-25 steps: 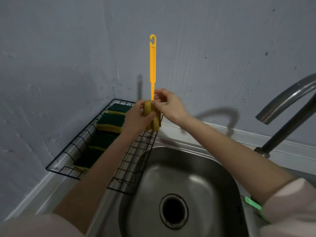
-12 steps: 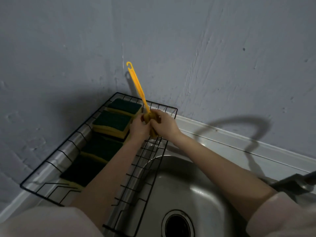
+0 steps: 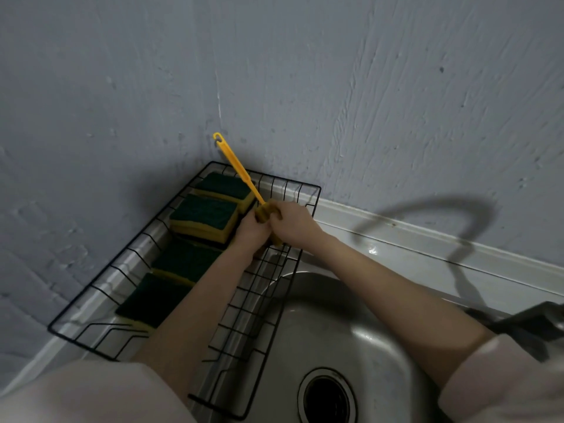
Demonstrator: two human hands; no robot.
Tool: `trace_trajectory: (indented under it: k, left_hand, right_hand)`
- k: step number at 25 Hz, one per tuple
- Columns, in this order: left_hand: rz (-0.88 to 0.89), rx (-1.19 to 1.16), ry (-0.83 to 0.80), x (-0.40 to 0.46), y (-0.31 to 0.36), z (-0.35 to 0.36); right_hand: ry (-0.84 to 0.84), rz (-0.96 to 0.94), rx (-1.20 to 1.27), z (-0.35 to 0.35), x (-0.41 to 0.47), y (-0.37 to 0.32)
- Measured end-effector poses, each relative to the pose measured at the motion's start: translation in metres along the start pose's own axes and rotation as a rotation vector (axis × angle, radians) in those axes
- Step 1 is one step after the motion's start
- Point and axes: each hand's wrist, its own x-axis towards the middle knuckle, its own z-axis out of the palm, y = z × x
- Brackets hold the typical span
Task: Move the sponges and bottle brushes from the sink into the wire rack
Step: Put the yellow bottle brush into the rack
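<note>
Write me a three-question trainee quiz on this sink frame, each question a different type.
1. True or false: the sink basin holds a sponge.
2. How many sponges lie in the wire rack?
3. Which hands grip the bottle brush? A) left hand only B) right hand only C) both

Key: 1. False; no sponge shows in it. 2. Four visible. 3. C.

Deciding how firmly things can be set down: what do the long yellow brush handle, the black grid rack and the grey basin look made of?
The yellow brush handle looks like moulded plastic: uniform matte colour, a hook formed into its tip. The black wire rack seems to be thin coated metal rod, dull finish. The grey sink basin appears to be brushed stainless steel, with soft streaky highlights.
</note>
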Motion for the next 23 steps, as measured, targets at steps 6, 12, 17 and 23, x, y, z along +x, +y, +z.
trace_trajectory:
  k: [6,12,17,23]
  left_hand:
    - [-0.013,0.045,-0.027,-0.025,0.009,-0.016]
    - [0.158,0.298,0.035,-0.066,0.021,-0.026]
    - [0.344,0.472,-0.015,-0.117,0.016,-0.021]
    - [0.547,0.549,-0.045,-0.193,0.009,0.017]
  right_hand:
    - [0.043,0.003,-0.014,-0.016,-0.023,-0.004]
    - [0.084,0.028,-0.097,-0.031,-0.064,0.012]
    - [0.109,0.056,-0.13,-0.041,-0.121,0.04]
    - [0.169,0.081,-0.104,-0.049,-0.207,0.083]
